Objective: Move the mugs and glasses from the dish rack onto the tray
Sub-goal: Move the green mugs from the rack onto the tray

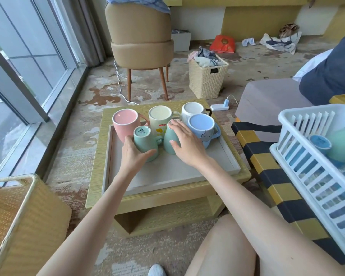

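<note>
Bare knees and a white shoe fill the near edge of the head view, with both forearms reaching away over a low straw-coloured table (100, 156). On it sits the grey tray (187, 172), its near half bare and its far half crowded with six upturned mugs: a pink mug (125, 124) at far left, a cream mug (160, 120), a white mug (191, 111) and a blue mug (202, 126) behind, and two mint ones in front. The left hand (132, 154) is curled around the small mint mug (144, 139), thumb and fingers pressed to its sides. The right hand (187, 145) lies open, fingers spread, over the larger mint mug (170, 141), resting on it rather than clasping it.

At near right the white dish rack (307, 168) stands on a striped bench and holds at least a pale green cup (341, 144) and a blue-based piece (320, 142); how many more lie there cannot be told. By my reckoning most of the load is across, with these few left to fetch.
</note>
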### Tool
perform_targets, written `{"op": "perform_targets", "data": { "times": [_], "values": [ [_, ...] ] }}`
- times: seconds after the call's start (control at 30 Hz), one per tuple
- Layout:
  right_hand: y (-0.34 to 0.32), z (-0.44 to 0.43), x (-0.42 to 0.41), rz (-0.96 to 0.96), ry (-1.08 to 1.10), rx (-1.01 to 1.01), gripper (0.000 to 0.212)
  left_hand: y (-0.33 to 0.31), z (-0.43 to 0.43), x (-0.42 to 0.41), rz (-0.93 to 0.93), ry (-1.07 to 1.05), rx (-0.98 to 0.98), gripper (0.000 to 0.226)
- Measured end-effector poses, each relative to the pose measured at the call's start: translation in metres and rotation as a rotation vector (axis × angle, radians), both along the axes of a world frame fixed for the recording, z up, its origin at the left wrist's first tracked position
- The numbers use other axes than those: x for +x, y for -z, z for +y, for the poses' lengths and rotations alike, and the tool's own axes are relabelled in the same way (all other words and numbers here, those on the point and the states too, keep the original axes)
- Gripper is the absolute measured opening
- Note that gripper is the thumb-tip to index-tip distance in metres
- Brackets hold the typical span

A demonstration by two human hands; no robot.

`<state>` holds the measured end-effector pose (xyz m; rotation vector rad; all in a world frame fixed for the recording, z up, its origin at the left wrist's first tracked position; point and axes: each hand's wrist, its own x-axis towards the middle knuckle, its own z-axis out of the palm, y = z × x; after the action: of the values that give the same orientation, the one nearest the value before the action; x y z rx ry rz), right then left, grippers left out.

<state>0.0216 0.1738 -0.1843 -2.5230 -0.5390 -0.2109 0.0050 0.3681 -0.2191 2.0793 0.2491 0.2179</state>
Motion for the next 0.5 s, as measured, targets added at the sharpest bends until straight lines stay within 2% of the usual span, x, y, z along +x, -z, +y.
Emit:
{"op": "perform_targets", "data": {
  "times": [0.2, 0.5],
  "values": [
    [0.0017, 0.0005, -0.0015, -0.026, -0.008, 0.002, 0.056, -0.0011, -0.0061, -0.0038, -0.068, -0.015, 0.071, 0.07],
    [0.007, 0.0066, -0.0035, -0.077, 0.024, 0.001, 0.058, -0.0008, -0.0014, -0.0013, -0.048, -0.048, 0.097, 0.071]
  ]
}}
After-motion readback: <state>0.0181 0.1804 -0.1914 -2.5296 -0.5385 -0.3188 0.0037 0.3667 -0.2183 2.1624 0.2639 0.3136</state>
